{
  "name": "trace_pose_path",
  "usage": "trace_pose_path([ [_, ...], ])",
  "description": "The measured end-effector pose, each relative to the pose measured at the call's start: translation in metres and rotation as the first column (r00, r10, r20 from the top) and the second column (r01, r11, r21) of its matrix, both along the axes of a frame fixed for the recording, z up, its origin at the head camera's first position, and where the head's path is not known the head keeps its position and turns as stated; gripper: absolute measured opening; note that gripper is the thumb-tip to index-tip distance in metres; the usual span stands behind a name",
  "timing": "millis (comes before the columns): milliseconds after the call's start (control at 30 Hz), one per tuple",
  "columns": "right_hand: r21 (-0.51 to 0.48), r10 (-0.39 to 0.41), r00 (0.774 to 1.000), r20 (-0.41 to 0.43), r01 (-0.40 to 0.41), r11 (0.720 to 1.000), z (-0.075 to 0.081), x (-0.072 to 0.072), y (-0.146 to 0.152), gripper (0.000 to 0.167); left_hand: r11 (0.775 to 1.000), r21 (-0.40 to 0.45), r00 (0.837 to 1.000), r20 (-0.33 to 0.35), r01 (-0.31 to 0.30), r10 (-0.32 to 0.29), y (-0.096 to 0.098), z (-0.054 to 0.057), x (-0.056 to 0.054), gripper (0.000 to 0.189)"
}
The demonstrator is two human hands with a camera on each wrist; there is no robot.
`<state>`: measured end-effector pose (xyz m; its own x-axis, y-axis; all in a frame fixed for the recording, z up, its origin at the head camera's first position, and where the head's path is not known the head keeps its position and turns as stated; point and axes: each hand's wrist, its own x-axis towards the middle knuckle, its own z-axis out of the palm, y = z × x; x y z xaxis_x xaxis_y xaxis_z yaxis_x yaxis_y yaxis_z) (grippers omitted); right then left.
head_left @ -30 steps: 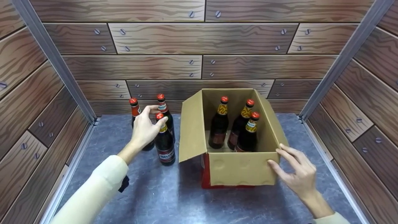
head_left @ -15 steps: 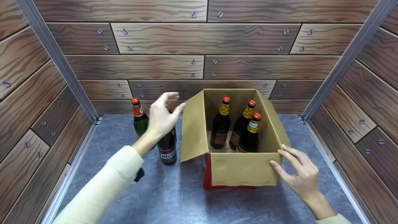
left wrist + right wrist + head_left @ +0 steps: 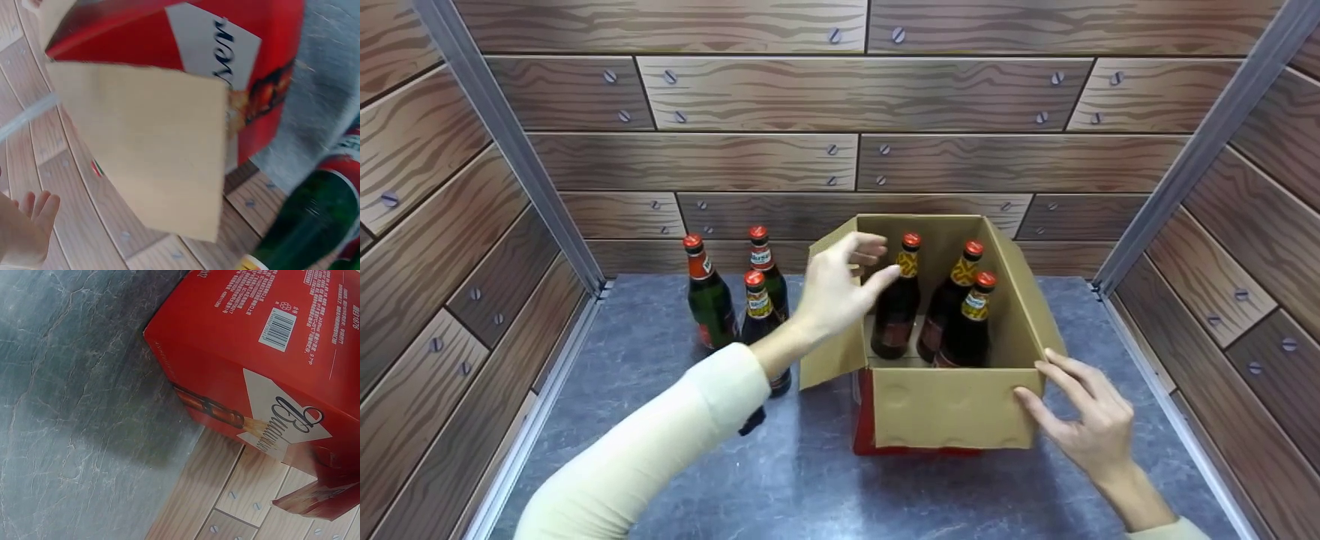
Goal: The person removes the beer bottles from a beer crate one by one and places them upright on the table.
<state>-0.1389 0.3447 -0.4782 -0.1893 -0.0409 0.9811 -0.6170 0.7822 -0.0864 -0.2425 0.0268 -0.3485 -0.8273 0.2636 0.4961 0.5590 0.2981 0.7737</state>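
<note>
My left hand is above the left flap of an open cardboard box. It holds nothing; its thumb and fingers are spread apart near the neck of the leftmost beer bottle in the box. Two more beer bottles stand inside, a rear one and a front one. With thumb and fingers, my right hand grips the box's front right corner. In the left wrist view the fingers are extended beside the tan flap. The right hand is out of its own wrist view.
Left of the box stand three beer bottles: a green one, one behind and one in front, partly behind my sleeve. The grey marbled surface is bounded by wood-patterned walls.
My left hand has moved right, from the standing bottles to above the box's left flap, leaving them in place. The right hand keeps its grip on the corner.
</note>
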Motion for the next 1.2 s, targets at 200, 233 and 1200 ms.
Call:
trace_pose_path([
  [200, 0.003, 0.000, 1.000, 0.006, 0.000, 1.000, 0.000, 0.000, 0.001, 0.056, 0.999, 0.015, 0.999, 0.012, 0.051, -0.051, 0.031, 0.009, 0.004, 0.034],
  [233, 0.004, -0.001, 1.000, 0.006, 0.001, 1.000, 0.000, 0.000, 0.001, 0.056, 0.998, 0.019, 0.998, 0.017, 0.054, -0.055, 0.037, 0.010, 0.004, 0.034],
  [1200, -0.007, 0.004, 1.000, 0.008, -0.004, 1.000, 0.002, 0.001, -0.002, 0.056, 0.988, 0.082, 0.924, 0.372, -0.130, 0.090, 0.131, -0.025, -0.003, 0.028],
])
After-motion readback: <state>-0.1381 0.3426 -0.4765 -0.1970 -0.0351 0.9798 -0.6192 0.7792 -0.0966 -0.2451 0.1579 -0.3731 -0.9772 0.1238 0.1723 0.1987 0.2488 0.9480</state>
